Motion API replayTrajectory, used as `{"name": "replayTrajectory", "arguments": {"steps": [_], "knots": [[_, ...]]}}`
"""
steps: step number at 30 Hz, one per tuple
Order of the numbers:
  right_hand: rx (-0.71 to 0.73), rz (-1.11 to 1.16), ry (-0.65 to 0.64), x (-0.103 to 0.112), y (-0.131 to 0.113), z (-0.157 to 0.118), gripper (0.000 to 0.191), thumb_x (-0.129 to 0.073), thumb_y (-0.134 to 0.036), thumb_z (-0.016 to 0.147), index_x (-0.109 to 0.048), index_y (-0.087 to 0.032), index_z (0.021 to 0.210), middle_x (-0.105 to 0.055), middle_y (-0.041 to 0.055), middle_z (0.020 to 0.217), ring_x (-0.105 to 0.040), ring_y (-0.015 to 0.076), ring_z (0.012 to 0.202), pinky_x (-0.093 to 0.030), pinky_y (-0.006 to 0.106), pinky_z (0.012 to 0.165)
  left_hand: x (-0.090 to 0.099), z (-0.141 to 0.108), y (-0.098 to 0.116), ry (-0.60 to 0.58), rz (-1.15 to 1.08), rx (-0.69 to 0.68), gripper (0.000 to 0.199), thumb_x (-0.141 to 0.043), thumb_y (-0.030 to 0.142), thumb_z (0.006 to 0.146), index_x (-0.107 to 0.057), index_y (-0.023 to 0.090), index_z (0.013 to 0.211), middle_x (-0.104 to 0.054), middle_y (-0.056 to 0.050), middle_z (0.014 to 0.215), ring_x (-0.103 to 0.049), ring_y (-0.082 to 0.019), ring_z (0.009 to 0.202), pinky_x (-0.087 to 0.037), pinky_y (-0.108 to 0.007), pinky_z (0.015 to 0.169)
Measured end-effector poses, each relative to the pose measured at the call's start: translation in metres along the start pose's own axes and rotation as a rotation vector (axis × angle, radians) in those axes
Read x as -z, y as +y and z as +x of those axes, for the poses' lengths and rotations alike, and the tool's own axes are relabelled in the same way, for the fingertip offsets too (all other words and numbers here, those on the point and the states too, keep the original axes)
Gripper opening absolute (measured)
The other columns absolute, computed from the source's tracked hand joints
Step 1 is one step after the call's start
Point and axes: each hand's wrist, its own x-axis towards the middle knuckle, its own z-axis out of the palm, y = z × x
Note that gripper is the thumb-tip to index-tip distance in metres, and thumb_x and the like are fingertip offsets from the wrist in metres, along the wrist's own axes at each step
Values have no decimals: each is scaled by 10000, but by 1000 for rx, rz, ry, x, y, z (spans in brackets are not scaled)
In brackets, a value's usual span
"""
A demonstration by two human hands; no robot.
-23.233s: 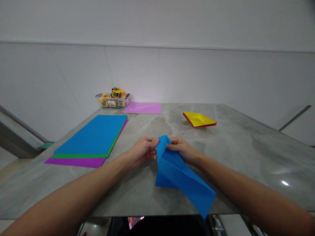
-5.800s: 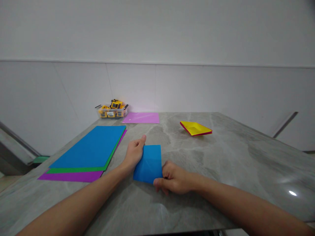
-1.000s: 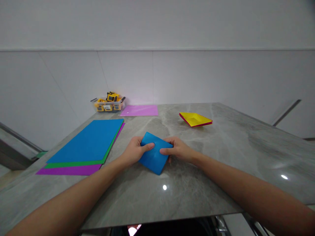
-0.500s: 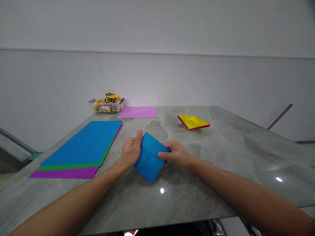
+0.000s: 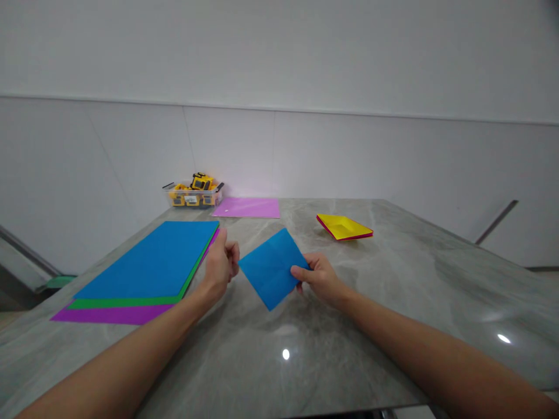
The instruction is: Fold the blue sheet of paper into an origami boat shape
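A grey, marble-veined, glossy tabletop (image 5: 393, 302) stretches beneath the fingers of the left hand (image 5: 217, 265) and the right hand (image 5: 324, 279). Left of the left fingers lies a stack of rectangular sheets: a blue sheet (image 5: 148, 262) uppermost, then a green sheet (image 5: 126, 303), then a purple sheet (image 5: 109, 315). Well beyond those fingers stand a clear plastic box (image 5: 190, 199) and, just to its right, a flat pink rectangle (image 5: 248, 208). Beyond the right fingers, slightly rightward, sits a folded yellow-and-red paper piece (image 5: 344, 227).
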Motion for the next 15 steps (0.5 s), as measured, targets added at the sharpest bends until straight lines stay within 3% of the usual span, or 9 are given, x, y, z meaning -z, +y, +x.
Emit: {"name": "replayTrajectory", "arguments": {"steps": [3,5,7,10,12,15], "knots": [[14,116,232,2,1,6,395,-799,-477,641,-664,-119,743,-681,54,666,-637,161,560,-456,213,417,-6,-5,-5,-204,-167,85,550,-530,686,756,-597,164,596,-504,10,407,-448,-122,370,-380,-250,437],[-27,129,266,-1,2,7,419,-798,-479,638,-671,-110,790,-691,65,693,-650,167,577,-477,216,428,-15,-12,-9,-302,-121,89,390,-766,498,655,-655,139,761,-659,-25,630,-596,-151,547,-481,-262,551],[-122,70,163,-6,4,5,441,-792,-486,642,-675,-88,793,-693,80,684,-656,172,572,-490,220,433,-24,-21,-14,-304,-76,114,389,-824,392,616,-679,118,850,-713,-64,752,-653,-190,668,-519,-294,648],[-236,-9,-34,-15,6,-2,501,-794,-471,643,-661,-84,931,-709,86,722,-668,182,555,-502,231,431,-30,-30,-20,-254,-50,213,351,-820,339,628,-688,90,837,-736,-112,783,-676,-227,677,-542,-343,671],[-244,-23,-74,-19,7,-5,557,-793,-452,650,-619,-105,1049,-718,79,766,-677,183,557,-512,236,435,-29,-31,-21,-261,-51,252,330,-823,310,617,-690,79,811,-739,-128,773,-677,-236,648,-551,-357,644],[-223,-37,-86,-21,5,-7,553,-784,-442,671,-589,-119,1076,-715,70,781,-680,175,562,-513,224,440,-26,-31,-15,-276,-63,269,307,-823,274,610,-702,72,806,-741,-131,771,-679,-231,635,-557,-344,623]]}}
